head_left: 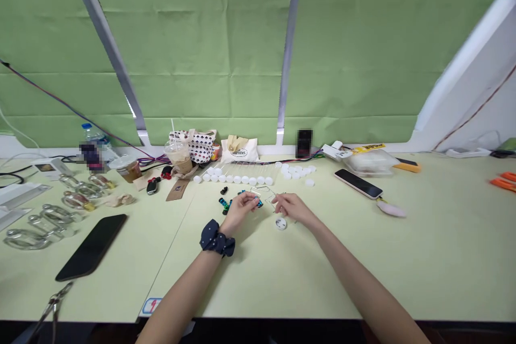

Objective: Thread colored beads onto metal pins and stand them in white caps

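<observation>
My left hand [239,209], with a dark dotted scrunchie [216,238] at its wrist, pinches a small blue-and-black piece [260,203]. More blue, green and black pieces [224,205] lie just left of it. My right hand [294,207] is across from it, fingertips drawn together at a thin bent wire [274,200]; the exact grip is too small to make out. Further thin wire [262,189] shows just beyond both hands. A small round white dish [281,223] sits on the table below the right fingertips. One small black piece [224,190] lies farther back.
Behind the hands is a row of white caps [237,179], with more caps [296,172] to its right. A phone [358,183] lies right; another phone [92,246], glass pieces [50,220] and pliers [54,301] are left. Cups [180,157] and bags [239,150] stand at the back.
</observation>
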Tool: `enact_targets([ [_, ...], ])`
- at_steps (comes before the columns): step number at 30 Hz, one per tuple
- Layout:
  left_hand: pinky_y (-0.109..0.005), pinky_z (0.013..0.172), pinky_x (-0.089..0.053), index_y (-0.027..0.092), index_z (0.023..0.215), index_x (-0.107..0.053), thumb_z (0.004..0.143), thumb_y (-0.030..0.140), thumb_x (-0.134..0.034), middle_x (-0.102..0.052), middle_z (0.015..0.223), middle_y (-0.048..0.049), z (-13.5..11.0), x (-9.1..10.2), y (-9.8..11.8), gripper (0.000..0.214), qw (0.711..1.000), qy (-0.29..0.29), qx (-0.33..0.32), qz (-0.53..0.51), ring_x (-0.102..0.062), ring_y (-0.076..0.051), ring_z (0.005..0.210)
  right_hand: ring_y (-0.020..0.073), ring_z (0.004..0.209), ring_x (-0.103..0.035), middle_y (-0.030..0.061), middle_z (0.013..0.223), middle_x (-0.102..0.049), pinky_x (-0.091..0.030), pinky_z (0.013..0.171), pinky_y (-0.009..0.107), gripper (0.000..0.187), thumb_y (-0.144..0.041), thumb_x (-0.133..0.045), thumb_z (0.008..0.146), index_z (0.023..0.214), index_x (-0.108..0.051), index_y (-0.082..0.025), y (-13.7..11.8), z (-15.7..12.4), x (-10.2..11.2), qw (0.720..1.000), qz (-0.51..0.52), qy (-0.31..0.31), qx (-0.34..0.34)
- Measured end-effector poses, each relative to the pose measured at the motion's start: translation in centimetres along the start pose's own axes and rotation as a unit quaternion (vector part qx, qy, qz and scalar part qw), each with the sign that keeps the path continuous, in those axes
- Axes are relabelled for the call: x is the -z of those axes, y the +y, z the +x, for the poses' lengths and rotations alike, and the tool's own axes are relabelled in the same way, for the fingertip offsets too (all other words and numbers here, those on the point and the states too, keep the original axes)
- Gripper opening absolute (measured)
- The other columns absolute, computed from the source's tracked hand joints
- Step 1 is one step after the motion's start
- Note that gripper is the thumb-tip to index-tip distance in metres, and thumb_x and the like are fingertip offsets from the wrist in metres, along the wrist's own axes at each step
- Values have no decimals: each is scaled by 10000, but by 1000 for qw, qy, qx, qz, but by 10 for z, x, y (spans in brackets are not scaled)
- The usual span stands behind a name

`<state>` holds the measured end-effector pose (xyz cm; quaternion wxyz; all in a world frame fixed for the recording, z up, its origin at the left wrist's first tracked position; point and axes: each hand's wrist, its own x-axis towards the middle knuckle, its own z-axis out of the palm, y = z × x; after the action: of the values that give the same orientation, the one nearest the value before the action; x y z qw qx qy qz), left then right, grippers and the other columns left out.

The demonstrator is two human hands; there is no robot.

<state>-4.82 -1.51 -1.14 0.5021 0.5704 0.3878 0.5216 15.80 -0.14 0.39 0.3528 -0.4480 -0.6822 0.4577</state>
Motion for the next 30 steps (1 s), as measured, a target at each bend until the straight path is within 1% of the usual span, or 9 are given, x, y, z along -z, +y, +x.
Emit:
enact_targets([
  [3,-279,701,-456,138,896,-615,724,382,-666,-649,767,-51,-2,-12,1,303,998,-14,16,-66,-596,-135,693,65,336,-357,55,569,-628,-241,337,194,553,-645,-389,802,759,-612,-140,-6,6,-24,987,114,-55,-95],
  [6,-289,719,-456,136,935,-632,724,363,-672,-657,775,-60,-6,-14,2,312,997,-26,21,-63,-600,-146,712,51,330,-360,46,550,-611,-216,319,178,511,-631,-505,747,697,-604,-133,-6,6,-35,974,181,-59,-118],
  [9,-286,703,-454,127,919,-657,699,357,-695,-663,790,-69,-7,-13,0,320,999,-18,18,-39,-588,-143,684,88,467,-523,33,647,-632,-391,415,191,402,-514,-719,603,705,-574,-153,-2,2,-36,973,217,-16,-74],
  [12,-288,683,-454,128,888,-665,687,366,-703,-659,777,-64,-6,-15,-1,314,999,0,16,-41,-581,-139,661,134,702,-622,19,849,-647,-498,604,237,496,-387,-816,502,864,-529,-208,1,1,-36,970,237,51,6],
  [17,-289,641,-451,133,861,-664,678,378,-708,-639,685,-46,-6,-19,-2,309,999,8,11,-51,-573,-138,622,143,497,-570,11,621,-590,-454,448,262,420,-605,-566,708,780,-505,-196,4,4,-40,981,187,14,-52],
  [22,-282,646,-459,133,844,-659,664,379,-716,-640,723,-43,-6,-17,-2,310,998,43,11,-52,-567,-122,617,170,917,-582,31,998,-579,-495,716,274,568,-414,-783,538,990,-479,-252,7,9,-39,979,154,102,86],
  [25,-293,655,-467,132,856,-652,680,380,-703,-634,696,-41,-6,-18,-2,309,998,33,15,-59,-574,-130,623,166,667,-590,30,768,-594,-475,546,279,395,-556,-588,716,898,-524,-212,11,12,-40,990,121,65,11],
  [27,-296,649,-468,133,855,-649,680,388,-702,-632,695,-42,-6,-18,-3,313,998,30,10,-62,-573,-134,627,152,569,-557,18,667,-569,-451,494,271,392,-583,-542,735,790,-526,-195,12,15,-40,993,116,39,4],
  [30,-289,641,-464,134,836,-645,662,395,-714,-631,716,-41,-5,-17,-3,321,997,50,9,-62,-565,-127,623,151,747,-585,30,913,-584,-491,611,260,485,-466,-736,588,946,-512,-227,13,16,-40,985,139,77,73],
])
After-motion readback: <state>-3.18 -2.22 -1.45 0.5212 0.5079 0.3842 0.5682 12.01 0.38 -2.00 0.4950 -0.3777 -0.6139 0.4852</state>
